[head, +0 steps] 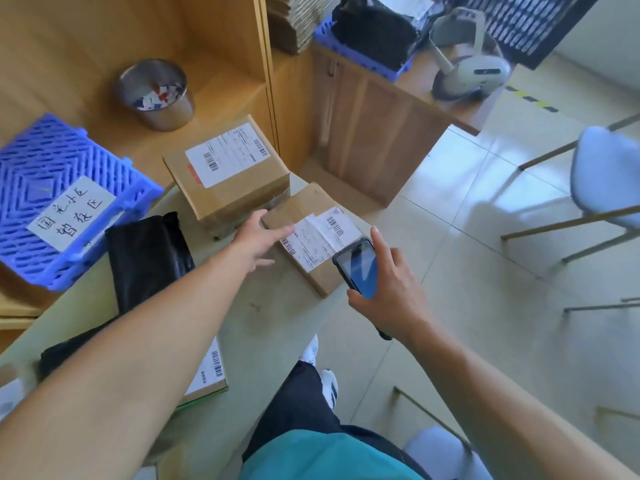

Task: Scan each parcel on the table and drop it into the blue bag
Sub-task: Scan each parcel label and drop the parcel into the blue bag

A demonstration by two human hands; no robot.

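A flat cardboard parcel (311,209) with a white barcode label lies at the table's right corner. My left hand (258,242) rests on its left edge, fingers spread over the label. My right hand (388,289) holds a dark handheld scanner (358,266) tilted just above the parcel's near right edge. A larger cardboard box (228,174) with its own label stands behind it. Another labelled parcel (209,374) lies near the front edge, partly hidden by my left forearm. A black soft parcel (149,254) lies to the left. No blue bag is in view.
A blue plastic crate (59,202) with a handwritten paper sign sits at the left. A metal cup (156,95) of scraps stands on the wooden shelf behind. Chairs (602,188) stand on the tiled floor to the right, and a wooden cabinet (381,133) stands beyond the table.
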